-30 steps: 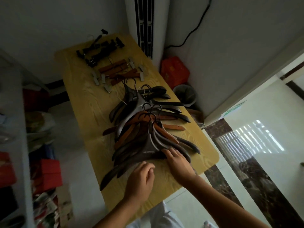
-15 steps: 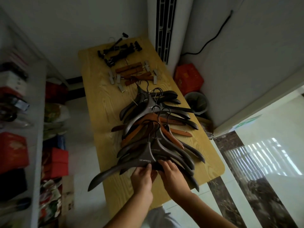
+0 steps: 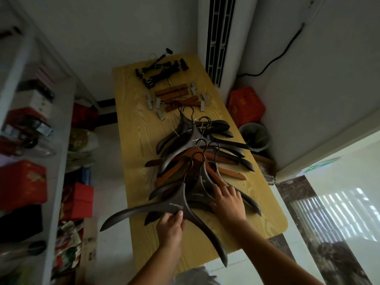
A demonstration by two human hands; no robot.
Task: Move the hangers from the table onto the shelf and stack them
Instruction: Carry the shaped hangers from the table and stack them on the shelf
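A yellow table (image 3: 139,161) is strewn with overlapping coat hangers (image 3: 194,152); the nearest dark hanger (image 3: 144,208) is gripped at its neck by the left hand (image 3: 170,225); the right hand (image 3: 228,200) is laid flat, fingers spread, upon those behind it.

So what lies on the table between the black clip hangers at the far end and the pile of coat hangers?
Brown wooden clip hangers lie there in a loose cluster on the table. The head view shows this.
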